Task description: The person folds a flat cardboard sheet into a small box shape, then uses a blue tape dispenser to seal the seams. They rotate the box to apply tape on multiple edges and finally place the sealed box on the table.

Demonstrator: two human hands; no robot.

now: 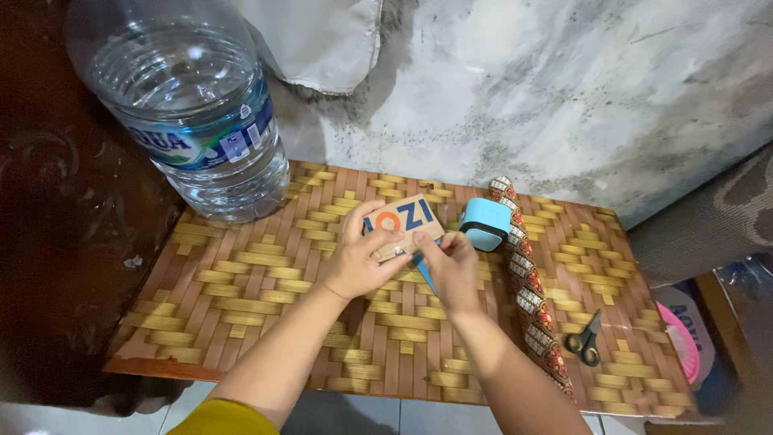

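Head view. At frame centre my left hand (pixel 358 262) grips a small brown cardboard box (pixel 403 225), fingers curled over its near edge, thumb along its side. My right hand (pixel 452 270) meets it at the box's lower right corner, fingertips pinched shut on a thin blue-handled tool (pixel 424 274) that points down toward the mat. The box sits just above a woven bamboo-pattern mat (pixel 241 298). A light-blue tape dispenser (pixel 485 223) lies just right of the box, touching a roll of patterned wrapping paper (pixel 531 298). Small scissors (pixel 585 339) lie at lower right. A large water bottle (pixel 193 105) stands upper left.
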